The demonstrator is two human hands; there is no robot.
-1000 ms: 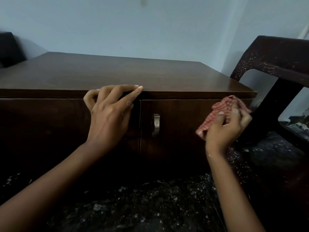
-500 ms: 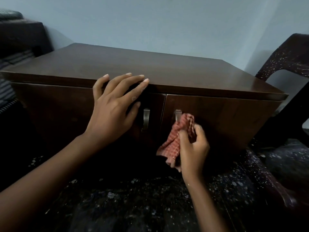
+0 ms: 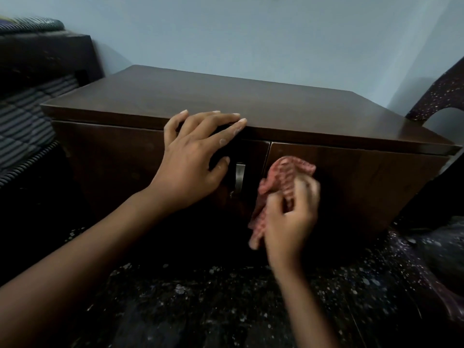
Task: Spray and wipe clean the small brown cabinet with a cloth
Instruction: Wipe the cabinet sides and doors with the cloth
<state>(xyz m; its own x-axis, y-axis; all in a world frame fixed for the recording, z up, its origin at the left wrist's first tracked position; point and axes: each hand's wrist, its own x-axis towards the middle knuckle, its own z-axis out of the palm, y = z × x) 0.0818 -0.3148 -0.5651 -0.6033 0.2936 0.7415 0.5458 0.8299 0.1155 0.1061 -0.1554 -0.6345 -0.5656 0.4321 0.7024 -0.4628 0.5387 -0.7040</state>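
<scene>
Right hand (image 3: 291,219) grips the crumpled red-checked cloth (image 3: 283,169), pressed on the right door of the small brown glossy laminate cabinet (image 3: 251,101), just right of the door seam. Rest of door runs rightward, long axis horizontal, so probably stroke right. Left hand (image 3: 193,167) flat, fingers straight, bracing the top front edge above the brushed metal handle (image 3: 239,177).

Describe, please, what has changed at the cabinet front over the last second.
The right hand, gripping the red cloth, swept left across the right door from its outer top corner to its inner edge, beside the handle. The left hand stayed spread on the front edge of the cabinet.
</scene>
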